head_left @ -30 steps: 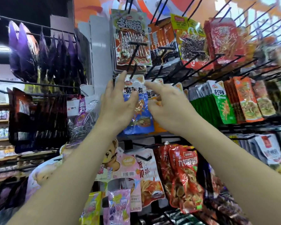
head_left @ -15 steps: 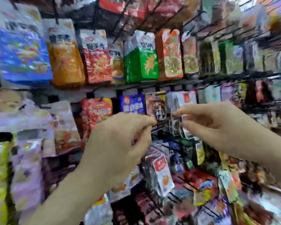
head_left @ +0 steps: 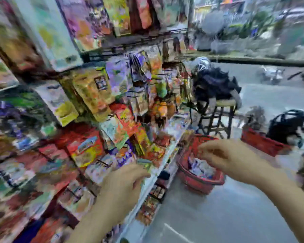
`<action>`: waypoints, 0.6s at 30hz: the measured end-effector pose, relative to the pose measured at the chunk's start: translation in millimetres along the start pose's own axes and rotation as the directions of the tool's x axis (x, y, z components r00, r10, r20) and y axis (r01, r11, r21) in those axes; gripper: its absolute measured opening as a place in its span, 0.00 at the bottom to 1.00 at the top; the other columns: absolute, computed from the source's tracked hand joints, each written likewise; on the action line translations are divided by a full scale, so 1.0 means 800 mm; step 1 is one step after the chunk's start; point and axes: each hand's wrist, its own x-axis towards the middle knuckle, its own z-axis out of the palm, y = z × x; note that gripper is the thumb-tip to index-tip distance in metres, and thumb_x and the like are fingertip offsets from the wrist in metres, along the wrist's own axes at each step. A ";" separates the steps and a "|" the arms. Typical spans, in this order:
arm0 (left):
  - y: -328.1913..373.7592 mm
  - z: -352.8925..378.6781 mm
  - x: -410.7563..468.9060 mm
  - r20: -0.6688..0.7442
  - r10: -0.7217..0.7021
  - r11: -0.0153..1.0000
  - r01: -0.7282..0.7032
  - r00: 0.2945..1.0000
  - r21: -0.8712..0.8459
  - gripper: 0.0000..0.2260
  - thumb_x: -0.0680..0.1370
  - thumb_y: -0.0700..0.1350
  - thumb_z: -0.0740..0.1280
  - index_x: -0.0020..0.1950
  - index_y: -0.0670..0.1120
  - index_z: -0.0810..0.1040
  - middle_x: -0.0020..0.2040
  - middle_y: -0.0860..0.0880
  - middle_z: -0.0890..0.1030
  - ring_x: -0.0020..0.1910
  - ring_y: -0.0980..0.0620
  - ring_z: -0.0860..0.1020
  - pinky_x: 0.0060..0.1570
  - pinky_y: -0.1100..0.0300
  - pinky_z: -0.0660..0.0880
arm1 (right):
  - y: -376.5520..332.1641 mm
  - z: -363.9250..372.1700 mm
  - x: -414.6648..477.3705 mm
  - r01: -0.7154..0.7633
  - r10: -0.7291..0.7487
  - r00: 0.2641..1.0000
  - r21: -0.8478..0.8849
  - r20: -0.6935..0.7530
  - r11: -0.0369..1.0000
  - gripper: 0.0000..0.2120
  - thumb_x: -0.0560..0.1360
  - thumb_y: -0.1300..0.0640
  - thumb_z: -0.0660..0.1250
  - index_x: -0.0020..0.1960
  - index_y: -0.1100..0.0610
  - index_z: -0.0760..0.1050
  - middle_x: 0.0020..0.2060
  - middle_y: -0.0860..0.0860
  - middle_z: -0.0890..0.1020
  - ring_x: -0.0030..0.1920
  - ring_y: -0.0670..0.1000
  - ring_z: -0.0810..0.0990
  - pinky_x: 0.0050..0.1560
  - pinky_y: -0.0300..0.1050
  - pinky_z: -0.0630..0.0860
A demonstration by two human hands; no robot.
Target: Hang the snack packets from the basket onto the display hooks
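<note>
left hand [head_left: 123,183] and right hand [head_left: 223,160] loose, empty; right over red basket [head_left: 197,183]

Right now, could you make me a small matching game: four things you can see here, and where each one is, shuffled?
Things:
1. right hand
2. left hand
3. dark bag
4. pale packets

Places:
A. on the stool
B. inside the red basket
C. by the shelf edge
D. above the red basket

Pairs: 1-D, 2-C, 3-A, 4-B
</note>
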 end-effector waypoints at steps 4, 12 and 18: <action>-0.012 0.107 0.035 0.210 -0.114 0.990 0.128 0.971 -0.055 0.12 0.69 0.41 0.59 0.41 0.47 0.83 0.38 0.53 0.82 0.41 0.59 0.74 0.42 0.76 0.66 | 0.117 0.042 -0.014 -0.270 0.284 0.957 0.178 -0.056 0.946 0.10 0.75 0.62 0.68 0.54 0.53 0.82 0.40 0.50 0.85 0.40 0.52 0.82 0.45 0.49 0.77; -0.098 0.337 0.135 0.493 -0.407 0.841 0.526 0.769 -0.127 0.09 0.77 0.42 0.67 0.51 0.54 0.83 0.47 0.57 0.84 0.47 0.54 0.81 0.46 0.61 0.74 | 0.312 0.115 0.045 -0.629 0.665 0.745 0.374 0.041 0.681 0.11 0.77 0.62 0.66 0.59 0.54 0.79 0.39 0.47 0.82 0.37 0.43 0.80 0.40 0.34 0.74; -0.140 0.487 0.226 0.620 -0.464 0.749 0.654 0.633 -0.107 0.09 0.78 0.40 0.66 0.53 0.50 0.83 0.50 0.54 0.84 0.49 0.54 0.81 0.50 0.63 0.73 | 0.423 0.164 0.132 -0.735 0.735 0.646 0.423 0.203 0.529 0.15 0.78 0.59 0.66 0.64 0.51 0.73 0.50 0.51 0.81 0.47 0.47 0.80 0.43 0.31 0.70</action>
